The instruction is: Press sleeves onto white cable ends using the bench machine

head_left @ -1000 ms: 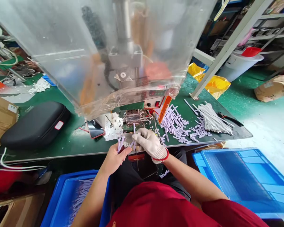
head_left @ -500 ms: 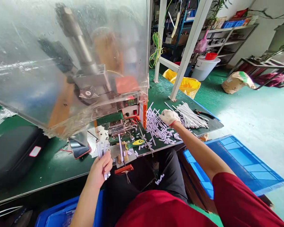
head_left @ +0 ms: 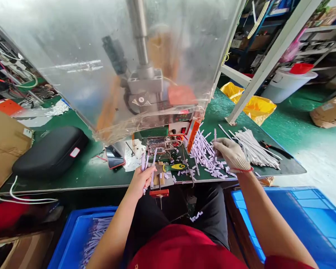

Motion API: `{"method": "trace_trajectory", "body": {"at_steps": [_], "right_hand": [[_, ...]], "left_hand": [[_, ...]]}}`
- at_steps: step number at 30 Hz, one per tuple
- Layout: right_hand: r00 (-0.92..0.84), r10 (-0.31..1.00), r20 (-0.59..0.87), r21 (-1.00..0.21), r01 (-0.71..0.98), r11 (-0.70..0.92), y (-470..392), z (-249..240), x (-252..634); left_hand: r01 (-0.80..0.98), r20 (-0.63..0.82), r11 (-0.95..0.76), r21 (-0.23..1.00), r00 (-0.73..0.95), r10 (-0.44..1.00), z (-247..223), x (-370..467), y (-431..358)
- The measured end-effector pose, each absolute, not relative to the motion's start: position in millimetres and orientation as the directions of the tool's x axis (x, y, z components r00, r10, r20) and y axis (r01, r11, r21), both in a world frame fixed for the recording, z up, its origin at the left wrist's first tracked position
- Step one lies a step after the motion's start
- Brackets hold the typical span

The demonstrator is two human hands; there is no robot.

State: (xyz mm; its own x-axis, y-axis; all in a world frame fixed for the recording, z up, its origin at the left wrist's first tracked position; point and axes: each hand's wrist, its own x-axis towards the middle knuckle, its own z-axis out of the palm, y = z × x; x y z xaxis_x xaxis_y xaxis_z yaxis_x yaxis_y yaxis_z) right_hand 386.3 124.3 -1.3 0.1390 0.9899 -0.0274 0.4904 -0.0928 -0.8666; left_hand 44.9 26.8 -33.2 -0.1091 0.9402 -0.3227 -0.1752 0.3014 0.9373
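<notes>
My left hand (head_left: 141,179) is closed around several thin pale strips (head_left: 143,161) near the table's front edge, in front of the machine's metal fixture (head_left: 156,145). On my right hand is a white glove; my right hand (head_left: 228,151) pinches an upright pale strip (head_left: 215,136) over the heap of strips and short pieces (head_left: 203,149). A green and yellow tool handle (head_left: 175,167) lies between my hands, beside small cut pieces. A red clamp handle (head_left: 159,193) sits below the table edge.
A clear cover (head_left: 162,93) hangs over the machine. White strips (head_left: 254,147) and pliers (head_left: 277,149) lie at the right. A phone (head_left: 114,157) and black case (head_left: 50,151) are at the left. Blue crates (head_left: 296,220) stand on the right and lower left (head_left: 72,231).
The view has turned to the left. My right hand has lifted a strip upright from the heap. My left hand still holds its strips, now close to the tool's blade.
</notes>
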Motion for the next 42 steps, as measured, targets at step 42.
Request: {"method": "trace_trajectory", "body": {"at_steps": [42], "right_hand": [[-0.389, 0.918, -0.074, -0.994, -0.043, -0.098, 55, 4, 206]], "left_hand": [[0.095, -0.167, 0.165, 0.982, 0.016, 0.986, -18, 19, -12]]}}
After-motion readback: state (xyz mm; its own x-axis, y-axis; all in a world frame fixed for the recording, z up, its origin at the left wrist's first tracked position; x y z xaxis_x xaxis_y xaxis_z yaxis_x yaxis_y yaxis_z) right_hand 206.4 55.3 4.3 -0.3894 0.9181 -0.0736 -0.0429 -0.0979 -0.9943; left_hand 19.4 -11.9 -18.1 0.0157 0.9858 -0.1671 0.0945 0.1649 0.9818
